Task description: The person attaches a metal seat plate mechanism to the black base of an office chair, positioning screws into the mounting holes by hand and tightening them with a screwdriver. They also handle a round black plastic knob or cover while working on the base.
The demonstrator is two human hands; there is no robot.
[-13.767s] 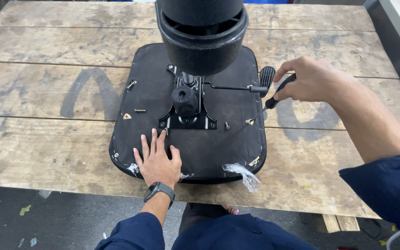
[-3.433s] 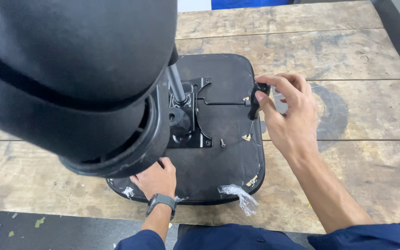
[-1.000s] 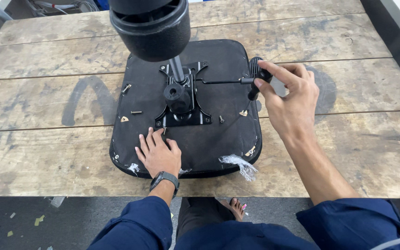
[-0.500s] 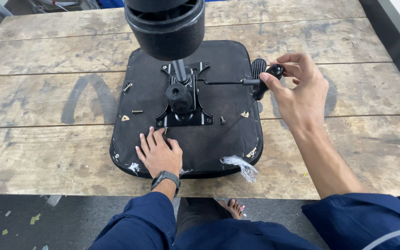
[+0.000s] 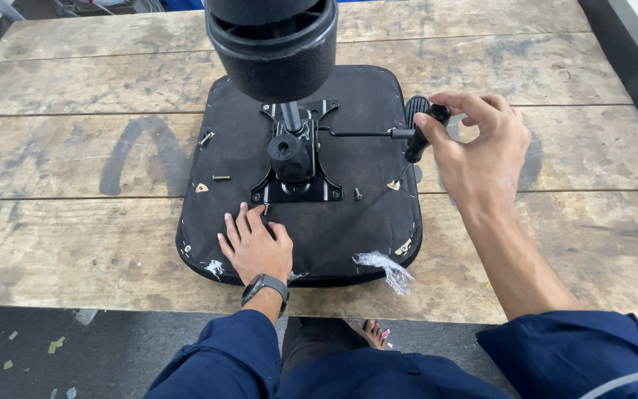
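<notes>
1. Fingers [image 5: 437, 122] of the right hand [image 5: 481, 151] are curled around the black lever handle [image 5: 416, 133], pinching its top end beside the right edge of the seat.
2. Left hand [image 5: 255, 247] lies flat with its fingers [image 5: 239, 225] spread open, pressing palm-down on the near part of the black seat cushion [image 5: 363, 229] — it grips nothing, and a dark watch [image 5: 263, 286] sits on the wrist.
3. That seat cushion rests upside down on the worn wooden counter [image 5: 75, 222], roughly in the middle, with its near edge close to the counter's front edge.
4. Bolted at the seat's centre is a black metal mounting plate [image 5: 297, 185]; a thin rod [image 5: 359, 134] runs from it rightwards to the lever handle.
5. From the plate a column rises towards the camera, ending in a wide black cylinder [image 5: 275, 44] that hides the far middle of the seat.
6. Loose screws lie on the seat's underside — one [image 5: 221, 177] left of the plate, another [image 5: 206, 137] further back.
7. Crumpled clear plastic [image 5: 382, 267] hangs at the seat's near right edge.
8. Both sleeves [image 5: 215, 362] are dark blue.
</notes>
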